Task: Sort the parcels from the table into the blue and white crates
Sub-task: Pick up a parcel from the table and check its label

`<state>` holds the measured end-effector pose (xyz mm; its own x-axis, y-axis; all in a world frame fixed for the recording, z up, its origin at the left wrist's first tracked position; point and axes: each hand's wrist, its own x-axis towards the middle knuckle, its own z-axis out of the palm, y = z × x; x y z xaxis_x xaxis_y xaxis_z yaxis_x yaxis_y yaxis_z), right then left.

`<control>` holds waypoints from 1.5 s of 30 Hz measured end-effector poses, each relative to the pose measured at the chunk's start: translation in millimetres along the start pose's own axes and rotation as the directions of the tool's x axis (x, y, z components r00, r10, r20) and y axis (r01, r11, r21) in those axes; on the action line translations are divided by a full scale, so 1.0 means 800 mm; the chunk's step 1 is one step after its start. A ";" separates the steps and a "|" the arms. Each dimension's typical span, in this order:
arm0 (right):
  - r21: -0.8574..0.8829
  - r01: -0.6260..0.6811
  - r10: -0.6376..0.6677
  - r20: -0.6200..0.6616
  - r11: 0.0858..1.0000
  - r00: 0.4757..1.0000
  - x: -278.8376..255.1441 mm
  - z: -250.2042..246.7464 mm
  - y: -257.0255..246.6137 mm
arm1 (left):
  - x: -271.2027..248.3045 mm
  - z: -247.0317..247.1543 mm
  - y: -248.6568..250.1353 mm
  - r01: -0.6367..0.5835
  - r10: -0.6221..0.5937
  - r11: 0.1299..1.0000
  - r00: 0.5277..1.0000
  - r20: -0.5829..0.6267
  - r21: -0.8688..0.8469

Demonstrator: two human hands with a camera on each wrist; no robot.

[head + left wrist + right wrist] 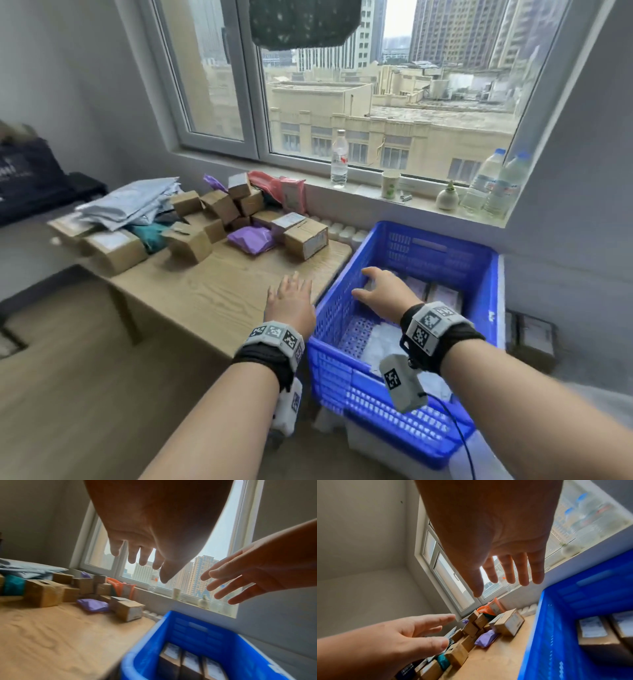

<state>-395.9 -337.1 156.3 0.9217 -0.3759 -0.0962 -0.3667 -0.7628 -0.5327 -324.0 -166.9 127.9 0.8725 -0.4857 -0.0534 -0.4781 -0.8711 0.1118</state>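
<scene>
the two arms are closest, each with a black band and a grey camera box on the wrist. the left hand floats over the near right corner of the table, fingers straight and spread, holding nothing. the right hand floats over the blue crate, fingers loose and apart, holding nothing too. it looks like both hands are reaching toward the pile for the next parcel.

the blue crate stands right beside the table's right edge, so a parcel only needs a short trip. it sits on something white underneath, maybe the white crate, but i cannot tell for sure. brown boxes with white labels lie side by side along the crate's far wall, with white soft packs nearer.

many parcels wait along the table's far edge. a brown box sits at the far right corner, nearest the crate, with a purple bag just beside it. more small boxes are stacked behind, and grey bags lie heaped at the far left corner. the job looks only partly done
</scene>
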 end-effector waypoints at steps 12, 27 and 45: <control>0.033 0.005 -0.007 0.058 0.999 0.998 0.073 0.135 -0.162 | 0.040 0.000 -0.218 0.069 -0.067 0.994 0.997 0.023 -0.081; 0.107 -0.258 0.251 0.070 0.960 0.965 0.322 0.166 -0.144 | 0.281 0.016 -0.263 -0.075 0.086 0.979 0.995 0.053 -0.189; 0.298 -0.639 0.645 0.091 0.709 0.759 0.494 0.212 -0.068 | 0.570 0.092 -0.234 -0.128 0.241 0.916 0.933 0.267 -0.380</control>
<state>10.0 -355.1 4.2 0.4740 -0.7295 -0.4930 -0.8111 -0.1440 -0.5669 156.4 -230.6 10.0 0.6722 -0.6824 -0.2873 -0.5114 -0.7085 0.4863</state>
